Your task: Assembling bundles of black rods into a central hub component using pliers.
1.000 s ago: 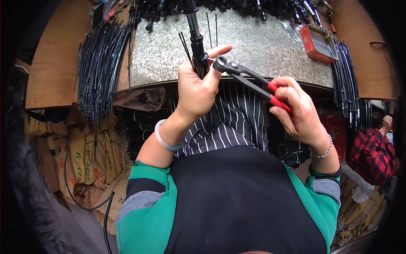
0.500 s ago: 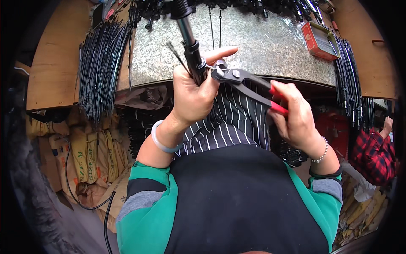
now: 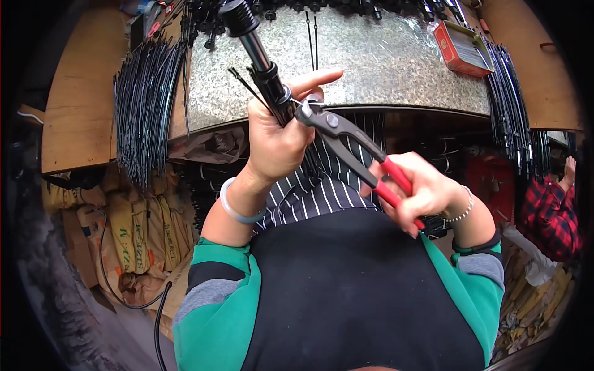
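At the left, a bunch of thin black strips hangs over the edge of the counter. Next, the left hand is closed around the lower part of a black shaft, which leans to the left above the counter's front edge, while the forefinger points away to the right. Beside the shaft's metal ring is the head of the pincers; whether it bites the ring, I cannot tell. Further right, the right hand grips their red handles, which stand apart. The step seems to be working at this ring; the next move probably calls for a steady left hold and a careful squeeze.
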A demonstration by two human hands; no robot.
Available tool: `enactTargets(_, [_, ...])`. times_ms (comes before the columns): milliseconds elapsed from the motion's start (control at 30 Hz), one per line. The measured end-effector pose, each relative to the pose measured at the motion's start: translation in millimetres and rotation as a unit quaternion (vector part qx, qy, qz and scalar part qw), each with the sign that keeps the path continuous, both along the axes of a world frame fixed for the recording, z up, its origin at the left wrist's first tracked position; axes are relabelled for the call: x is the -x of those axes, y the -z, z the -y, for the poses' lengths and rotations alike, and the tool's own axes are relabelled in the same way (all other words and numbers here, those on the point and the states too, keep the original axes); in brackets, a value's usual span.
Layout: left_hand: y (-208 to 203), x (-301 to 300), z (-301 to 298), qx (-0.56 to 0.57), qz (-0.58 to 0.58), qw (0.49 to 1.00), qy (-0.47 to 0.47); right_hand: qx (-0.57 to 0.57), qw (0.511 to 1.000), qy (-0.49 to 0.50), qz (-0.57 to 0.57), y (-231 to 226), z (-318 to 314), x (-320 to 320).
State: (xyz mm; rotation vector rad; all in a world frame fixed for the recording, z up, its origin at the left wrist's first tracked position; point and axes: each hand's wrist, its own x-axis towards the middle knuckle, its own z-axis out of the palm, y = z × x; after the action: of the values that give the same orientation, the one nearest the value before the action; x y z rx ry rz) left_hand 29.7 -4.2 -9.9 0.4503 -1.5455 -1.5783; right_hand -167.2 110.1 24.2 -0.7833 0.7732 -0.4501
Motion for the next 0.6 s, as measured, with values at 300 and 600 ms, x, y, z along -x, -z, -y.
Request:
enactTargets(300, [7.4,7.1,0.9,-0.065,0.036,0.997,-0.012,0.465,0.825,0.089,-0.309,38.0,3.0,-7.7])
enactTargets(600, [5.9,5.1,-0.7,-0.001,0.072,0.997,-0.018,0.402,0.825,0.112,-0.381,20.0,0.1,-0.1])
